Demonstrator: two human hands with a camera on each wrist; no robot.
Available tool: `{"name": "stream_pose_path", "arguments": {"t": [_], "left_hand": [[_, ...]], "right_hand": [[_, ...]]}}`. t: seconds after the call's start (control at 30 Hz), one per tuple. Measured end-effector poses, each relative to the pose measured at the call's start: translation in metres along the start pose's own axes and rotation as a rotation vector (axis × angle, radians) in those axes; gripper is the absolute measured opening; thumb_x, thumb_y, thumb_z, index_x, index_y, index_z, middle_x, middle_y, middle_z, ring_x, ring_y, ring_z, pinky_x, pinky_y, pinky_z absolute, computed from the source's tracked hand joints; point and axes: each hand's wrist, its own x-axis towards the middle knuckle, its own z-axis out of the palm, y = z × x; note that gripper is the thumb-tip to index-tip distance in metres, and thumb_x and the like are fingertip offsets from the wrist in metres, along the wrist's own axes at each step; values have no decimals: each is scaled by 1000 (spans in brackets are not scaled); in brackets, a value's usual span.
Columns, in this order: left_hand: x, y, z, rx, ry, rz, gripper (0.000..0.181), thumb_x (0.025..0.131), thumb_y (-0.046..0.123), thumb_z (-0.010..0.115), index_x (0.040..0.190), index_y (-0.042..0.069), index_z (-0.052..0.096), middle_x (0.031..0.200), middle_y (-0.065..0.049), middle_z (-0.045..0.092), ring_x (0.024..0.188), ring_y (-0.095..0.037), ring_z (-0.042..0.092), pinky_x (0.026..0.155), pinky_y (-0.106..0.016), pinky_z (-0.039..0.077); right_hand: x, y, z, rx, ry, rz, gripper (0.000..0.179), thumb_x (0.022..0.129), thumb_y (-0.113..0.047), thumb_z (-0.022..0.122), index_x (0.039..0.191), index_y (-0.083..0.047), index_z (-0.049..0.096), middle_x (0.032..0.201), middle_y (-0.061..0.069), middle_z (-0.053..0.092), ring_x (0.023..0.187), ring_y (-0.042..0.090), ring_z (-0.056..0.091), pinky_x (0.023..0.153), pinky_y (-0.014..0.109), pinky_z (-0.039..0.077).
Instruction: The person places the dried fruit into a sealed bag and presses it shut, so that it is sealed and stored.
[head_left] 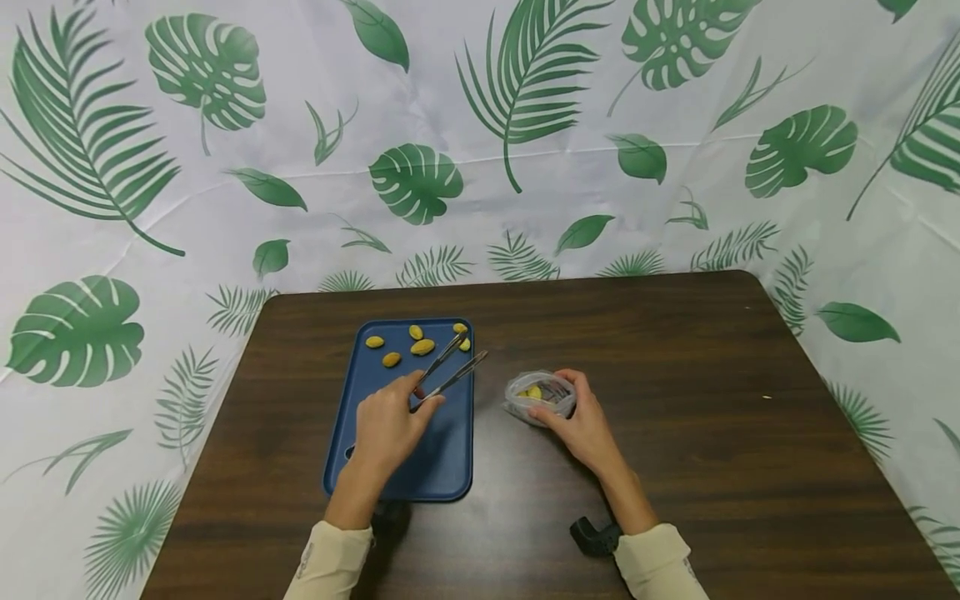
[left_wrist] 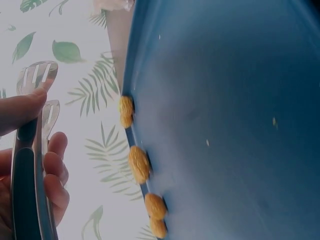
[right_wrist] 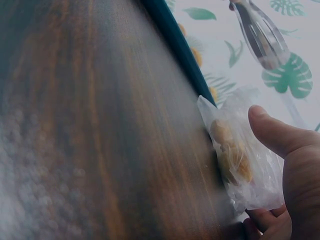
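Oval yellow-brown pieces [head_left: 423, 347] lie at the tray's [head_left: 446, 471] far end, ahead of the left grip [head_left: 390, 421] — the nearer one — which pinches tongs [head_left: 459, 375], tips spread, long axis slanting toward the tray's far right corner. Right of the tray, the right grip [head_left: 588, 423] holds a plastic bag [head_left: 516, 407] with more pieces inside.
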Motion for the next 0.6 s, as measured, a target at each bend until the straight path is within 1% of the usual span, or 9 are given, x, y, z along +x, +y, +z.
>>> {"name": "stream_pose_path", "arguments": {"t": [0.13,0.33,0.6], "left_hand": [[0,-6,-3,1,22,-14,40,85,31,86,114,5,76,82,-5,75,50,-8,43,46,-26,33],[0,-11,-8,4,33,-27,40,86,31,85,114,5,75,83,-7,76,51,-8,46,47,-26,34],[-3,-17,-10,18,54,-36,40,86,31,85,115,5,76,83,-5,76,52,-9,49,48,-29,38]], "right_hand": [[0,-1,-1,5,3,5,73,84,-34,87,140,-13,45,129,16,63,109,29,61,95,46,46],[2,-2,-2,0,4,12,73,83,-35,87,140,-14,45,129,16,63,111,30,61,96,47,45],[0,-2,-1,-11,3,16,73,83,-35,87,140,-14,45,130,16,62,111,31,61,96,47,45]]}}
